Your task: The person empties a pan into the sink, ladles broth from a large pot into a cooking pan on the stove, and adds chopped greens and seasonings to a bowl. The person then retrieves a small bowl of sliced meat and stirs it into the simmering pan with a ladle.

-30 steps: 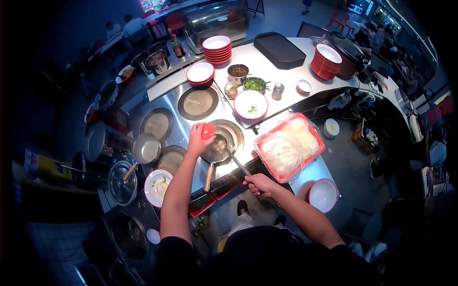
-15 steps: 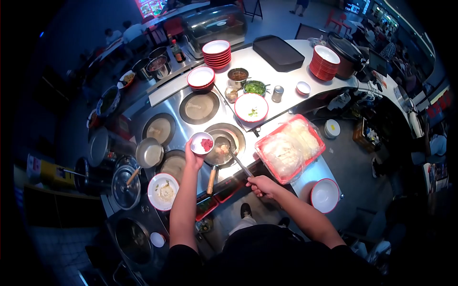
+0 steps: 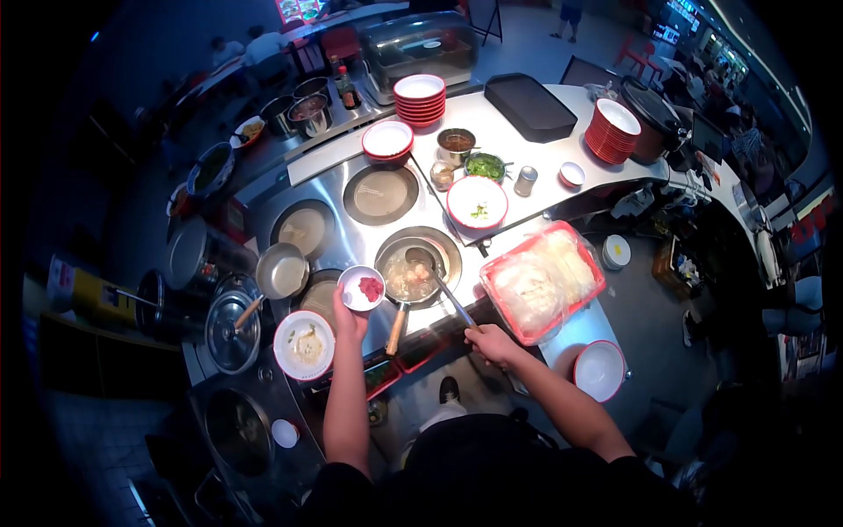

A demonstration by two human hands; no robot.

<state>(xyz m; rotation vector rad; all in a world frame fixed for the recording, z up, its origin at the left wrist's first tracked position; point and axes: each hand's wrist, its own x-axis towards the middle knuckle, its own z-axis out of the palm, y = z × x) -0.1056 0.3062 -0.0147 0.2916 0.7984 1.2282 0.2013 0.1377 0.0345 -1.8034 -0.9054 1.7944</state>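
My left hand [image 3: 351, 321] is closed around the rim of a small white bowl [image 3: 353, 300] with a lump of raw red meat [image 3: 371, 289] in it. The bowl is held just left of a saucepan [image 3: 399, 297] with a wooden handle [image 3: 398, 329]. Cloudy liquid and pale pieces fill the pan, which sits over a round burner opening. My right hand [image 3: 493, 344] grips the long handle of a ladle [image 3: 455, 304]. The ladle's head dips into the pan near its far side.
A red tray [image 3: 527, 338] of plastic-covered noodles is at the right. Beyond the pan stand a red-rimmed bowl [image 3: 477, 203] with chopped greens, a pot of greens [image 3: 486, 167] and stacked bowls [image 3: 420, 101]. Another bowl [image 3: 304, 344] and a second saucepan [image 3: 283, 270] lie left.
The small bowl has come back from the pan's edge, toward me and left. The ladle's head has shifted to the pan's far side. My whole view has turned slightly.
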